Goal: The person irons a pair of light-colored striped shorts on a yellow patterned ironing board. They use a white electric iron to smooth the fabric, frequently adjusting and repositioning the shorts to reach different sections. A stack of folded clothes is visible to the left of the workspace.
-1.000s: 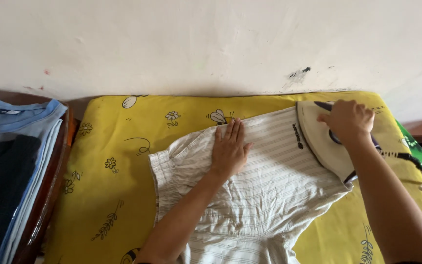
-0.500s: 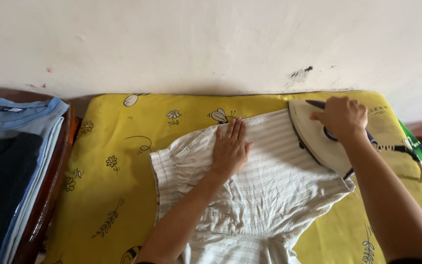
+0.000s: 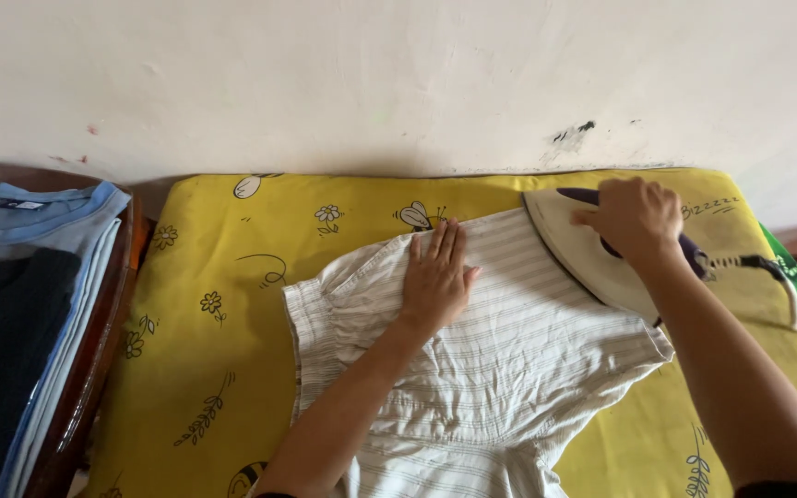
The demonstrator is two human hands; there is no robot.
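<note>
Pressing flat, fingers together: left hand (image 3: 437, 277) on striped white garment (image 3: 472, 360), spread over yellow padded cover (image 3: 232, 304); right hand (image 3: 636, 219) closed round iron (image 3: 592, 254) handle at garment's far edge; folded clothes (image 3: 20, 304) stacked left

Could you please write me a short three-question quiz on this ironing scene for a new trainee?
1. True or false: the left hand lies flat on the striped garment.
2. Which thing does the right hand grip? A) the iron B) the folded blue shirt C) the cord
3. Fill in: the garment is spread on a ______ cover printed with bees and flowers.

Key
1. True: palm down, fingers pointing toward the wall.
2. A: the hand is closed on the iron's dark handle, at the garment's far right edge.
3. Yellow.
</note>
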